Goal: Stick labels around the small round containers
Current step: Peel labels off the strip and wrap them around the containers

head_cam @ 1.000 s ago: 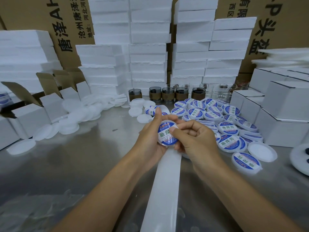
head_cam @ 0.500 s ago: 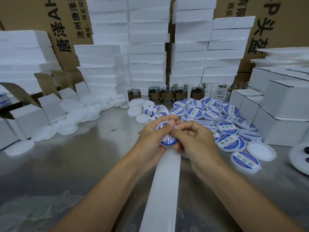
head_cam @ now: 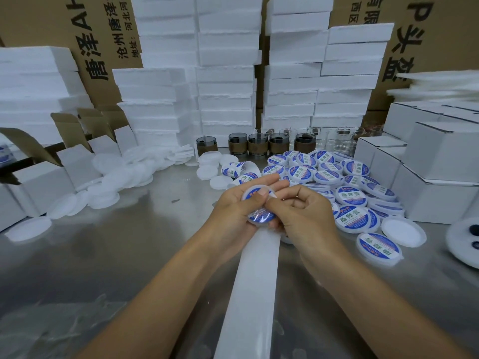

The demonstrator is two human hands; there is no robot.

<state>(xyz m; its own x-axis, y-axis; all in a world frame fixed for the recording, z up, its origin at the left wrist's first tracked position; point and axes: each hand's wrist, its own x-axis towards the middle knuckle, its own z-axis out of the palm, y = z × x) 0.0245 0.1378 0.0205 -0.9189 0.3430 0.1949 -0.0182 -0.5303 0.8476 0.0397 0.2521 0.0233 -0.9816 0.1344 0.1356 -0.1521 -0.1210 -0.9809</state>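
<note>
My left hand point(head_cam: 234, 206) holds a small round white container point(head_cam: 259, 204) with a blue label, thumb laid across its face and fingers stretched behind it. My right hand point(head_cam: 303, 213) has its fingers curled and its thumb and forefinger pinch at the container's right edge. A long white backing strip point(head_cam: 255, 286) hangs from under both hands toward me. A curled label roll point(head_cam: 242, 172) with blue labels lies just beyond my left hand. Several labelled containers point(head_cam: 352, 218) are heaped at the right.
Plain white lids point(head_cam: 108, 182) lie scattered at the left on the steel table point(head_cam: 129, 244). Open white boxes point(head_cam: 44, 182) stand at the left, closed ones point(head_cam: 435, 177) at the right. Glass jars point(head_cam: 259, 145) and foam stacks point(head_cam: 225, 73) line the back.
The container has tilted so its label face is now mostly covered by my left thumb. My left fingers have straightened out behind it. The right hand stays pinching at its edge.
</note>
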